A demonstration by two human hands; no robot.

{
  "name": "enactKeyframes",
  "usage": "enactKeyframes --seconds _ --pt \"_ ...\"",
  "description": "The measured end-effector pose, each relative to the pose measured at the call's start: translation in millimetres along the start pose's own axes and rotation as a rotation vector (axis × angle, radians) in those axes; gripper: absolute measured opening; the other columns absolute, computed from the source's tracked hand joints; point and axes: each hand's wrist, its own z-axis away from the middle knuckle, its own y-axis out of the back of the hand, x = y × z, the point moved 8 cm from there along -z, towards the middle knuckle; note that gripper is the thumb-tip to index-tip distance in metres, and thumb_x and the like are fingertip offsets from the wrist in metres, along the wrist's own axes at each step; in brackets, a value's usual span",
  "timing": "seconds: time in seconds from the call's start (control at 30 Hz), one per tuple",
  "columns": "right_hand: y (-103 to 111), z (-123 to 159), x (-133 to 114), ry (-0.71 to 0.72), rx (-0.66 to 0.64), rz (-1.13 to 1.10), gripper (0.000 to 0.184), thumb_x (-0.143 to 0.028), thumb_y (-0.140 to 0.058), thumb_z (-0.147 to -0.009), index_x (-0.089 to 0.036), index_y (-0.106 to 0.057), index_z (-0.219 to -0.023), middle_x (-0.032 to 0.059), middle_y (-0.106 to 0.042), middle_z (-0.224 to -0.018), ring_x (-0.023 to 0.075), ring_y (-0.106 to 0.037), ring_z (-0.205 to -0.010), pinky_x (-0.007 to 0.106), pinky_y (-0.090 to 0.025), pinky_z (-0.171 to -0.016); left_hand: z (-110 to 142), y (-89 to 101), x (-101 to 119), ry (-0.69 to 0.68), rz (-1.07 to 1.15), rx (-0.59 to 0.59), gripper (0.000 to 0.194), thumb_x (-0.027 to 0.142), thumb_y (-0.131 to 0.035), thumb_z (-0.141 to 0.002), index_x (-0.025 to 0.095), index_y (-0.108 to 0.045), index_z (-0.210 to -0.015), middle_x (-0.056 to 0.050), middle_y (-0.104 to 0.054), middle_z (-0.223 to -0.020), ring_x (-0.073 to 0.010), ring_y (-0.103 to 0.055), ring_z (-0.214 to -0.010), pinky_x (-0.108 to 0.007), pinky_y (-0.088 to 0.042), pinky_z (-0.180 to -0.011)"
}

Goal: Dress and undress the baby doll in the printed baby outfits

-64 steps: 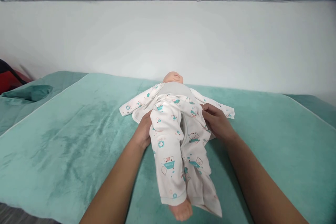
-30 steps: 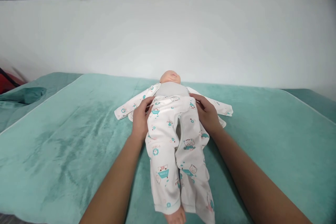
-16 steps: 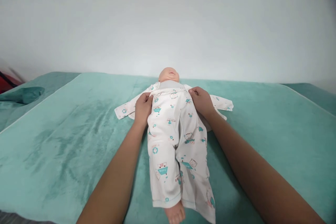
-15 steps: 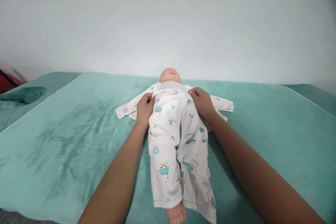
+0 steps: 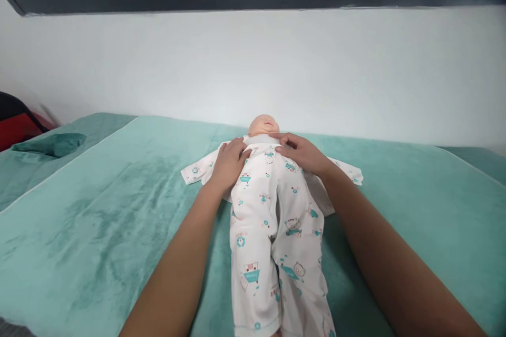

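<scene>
White, teal-printed cloth trousers (image 5: 253,210) on a pale plastic baby doll (image 5: 264,125), face-up on a green plush bed cover (image 5: 98,210). Left hand (image 5: 230,164) and right hand (image 5: 305,154) part-curled at the waistband (image 5: 261,148) — can't tell if gripping. Uneven tugging could skew it.

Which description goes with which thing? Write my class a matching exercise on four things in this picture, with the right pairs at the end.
Things
1. trousers
2. doll's head
3. cover
4. right hand

Descriptions
A. teal, spread out underneath
B. thumb and forefinger held apart
C. white, dotted with small printed pictures
D. uncovered, face up

Right pairs: 1-C, 2-D, 3-A, 4-B.
</scene>
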Motion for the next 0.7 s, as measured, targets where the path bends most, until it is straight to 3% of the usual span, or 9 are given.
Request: enactKeyframes --seconds 0.07,0.17,0.3,0.4,0.57,0.63,0.7 --pt "2 -5 3 -0.001 0.016 0.058 0.031 -0.049 -0.066 -0.082 -0.022 -0.053 -0.073 0.0058 -0.070 -0.108 0.0263 -0.058 -0.105 0.038 -0.042 -0.086 -6 -3.8 -9 0.090 -0.086 -0.027 0.024 0.038 -0.047 -0.095 0.022 -0.066 -0.091 -0.011 -0.070 -0.116 -0.0290 -0.060 -0.112 -0.043 -0.037 -0.103" --pt "7 -15 13 -0.075 0.087 0.202 0.029 -0.048 -0.061 -0.084 -0.023 -0.051 -0.074 -0.0010 -0.060 -0.077 0.0188 -0.053 -0.077 0.031 -0.038 -0.069 -17 -8.1 -23 0.225 -0.252 -0.034 0.027 0.037 -0.041 -0.097 0.021 -0.062 -0.090 -0.010 -0.072 -0.097 -0.0272 -0.063 -0.094 -0.039 -0.043 -0.089" --pt "16 -28 25 -0.180 0.263 0.281 0.028 -0.042 -0.059 -0.083 -0.023 -0.045 -0.069 -0.0045 -0.048 -0.065 0.0152 -0.044 -0.065 0.029 -0.032 -0.061 -29 -8.7 -32 0.291 -0.395 0.033 0.024 0.034 -0.042 -0.097 0.021 -0.061 -0.092 -0.010 -0.071 -0.091 -0.0273 -0.064 -0.089 -0.037 -0.043 -0.083" --pt "14 -30 34 -0.165 0.318 0.218 0.025 -0.040 -0.063 -0.079 -0.023 -0.048 -0.069 -0.0047 -0.051 -0.065 0.0151 -0.047 -0.064 0.029 -0.034 -0.062 -27 -9.5 -35 0.273 -0.327 0.072 0.017 0.030 -0.048 -0.094 0.022 -0.062 -0.099 -0.008 -0.072 -0.095 -0.0253 -0.065 -0.092 -0.035 -0.044 -0.086" --pt "15 -12 43 -0.037 0.436 0.034 0.018 -0.037 -0.062 -0.079 -0.023 -0.061 -0.090 0.0014 -0.068 -0.093 0.0188 -0.061 -0.082 0.034 -0.046 -0.077 -13 -9.5 -19 0.005 -0.298 0.087 0.031 0.012 -0.048 -0.089 0.019 -0.066 -0.114 -0.010 -0.068 -0.122 -0.0244 -0.058 -0.113 -0.038 -0.041 -0.102" --pt "20 1 41 0.010 0.499 0.057 0.021 -0.036 -0.062 -0.078 -0.022 -0.063 -0.095 0.0047 -0.068 -0.103 0.0201 -0.063 -0.089 0.035 -0.048 -0.080 -2 -5.3 -10 -0.056 -0.359 0.121 0.031 0.012 -0.049 -0.088 0.018 -0.068 -0.111 -0.013 -0.066 -0.122 -0.0272 -0.053 -0.117 -0.041 -0.038 -0.105" --pt "24 15 40 -0.007 0.552 0.132 0.022 -0.036 -0.062 -0.078 -0.022 -0.063 -0.094 0.0054 -0.067 -0.099 0.0203 -0.062 -0.085 0.035 -0.048 -0.078 10 1.1 -5 -0.042 -0.400 0.165 0.029 0.013 -0.050 -0.087 0.018 -0.070 -0.108 -0.015 -0.064 -0.120 -0.0296 -0.050 -0.118 -0.044 -0.037 -0.105"
